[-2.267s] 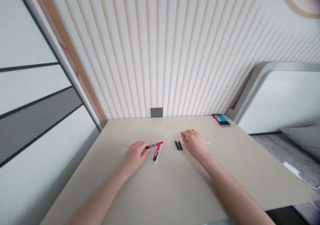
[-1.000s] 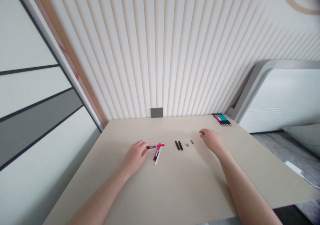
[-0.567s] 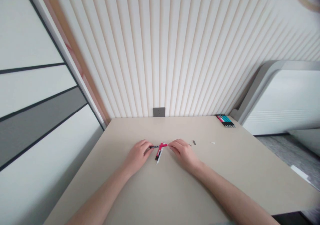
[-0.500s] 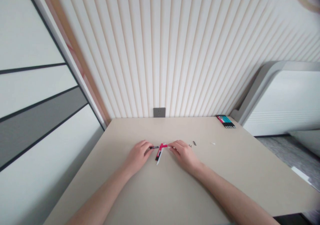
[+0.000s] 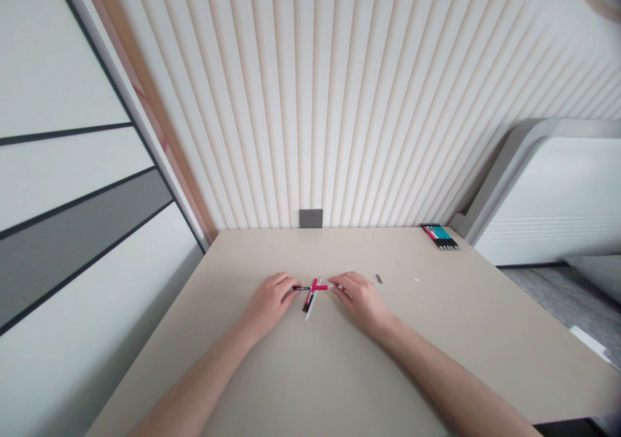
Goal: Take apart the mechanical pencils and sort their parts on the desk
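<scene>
My left hand (image 5: 276,295) pinches the black part of a red-and-black pen (image 5: 319,287), which lies crosswise in the air or on the things under it; I cannot tell which. At the pen's red end, my right hand (image 5: 356,295) has its thumb and fingers closed around a small pale tip. Beneath the held pen, a second red-and-black pen part (image 5: 308,303) lies slanted on the table. Right alongside it is a thin white refill (image 5: 313,308). My fingers partly hide the pen's two ends.
On the beige table (image 5: 291,372), a small dark metal clip (image 5: 379,278) and a small white piece (image 5: 415,279) lie right of my right hand. A row of several teal, red and black pens (image 5: 440,236) sits at the back right corner. A socket (image 5: 311,218) is on the wall behind.
The view has shifted slightly. My right fingers have moved slightly away from the pen's red end, and a small metal piece beside that hand is now mostly hidden. My left hand keeps its hold.
</scene>
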`<state>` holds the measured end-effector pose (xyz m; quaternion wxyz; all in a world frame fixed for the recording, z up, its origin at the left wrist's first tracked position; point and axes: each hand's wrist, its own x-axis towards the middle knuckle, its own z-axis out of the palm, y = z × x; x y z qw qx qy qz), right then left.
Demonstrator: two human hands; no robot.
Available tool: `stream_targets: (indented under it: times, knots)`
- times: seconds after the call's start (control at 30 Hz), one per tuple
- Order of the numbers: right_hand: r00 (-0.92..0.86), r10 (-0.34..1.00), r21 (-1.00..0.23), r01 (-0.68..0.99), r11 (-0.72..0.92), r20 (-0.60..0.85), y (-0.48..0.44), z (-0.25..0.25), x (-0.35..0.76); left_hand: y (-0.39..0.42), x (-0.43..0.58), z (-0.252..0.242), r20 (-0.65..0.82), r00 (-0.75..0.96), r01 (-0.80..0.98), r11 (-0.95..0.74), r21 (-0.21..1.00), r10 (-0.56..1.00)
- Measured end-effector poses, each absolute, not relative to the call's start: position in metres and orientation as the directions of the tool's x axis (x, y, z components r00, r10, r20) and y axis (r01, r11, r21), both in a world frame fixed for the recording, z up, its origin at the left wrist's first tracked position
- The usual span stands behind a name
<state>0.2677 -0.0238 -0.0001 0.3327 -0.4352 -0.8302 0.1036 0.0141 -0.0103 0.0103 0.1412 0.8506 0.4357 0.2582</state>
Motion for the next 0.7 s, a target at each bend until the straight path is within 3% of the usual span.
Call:
stream_targets:
  times: [0.43,0.7]
  knots:
    - [-0.461,0.764,-0.426,0.641,0.638,0.451,-0.0239,-0.0014,0.2669,-0.0105,0.0142,0.0092,0.306,0.518,0.664,-0.601,0.444,0.799]
    - [-0.451,0.743,-0.459,0.591,0.663,0.493,-0.0266,0.0022,0.2646,-0.0113,0.0148,0.0137,0.298,0.536,0.608,-0.606,0.514,0.79]
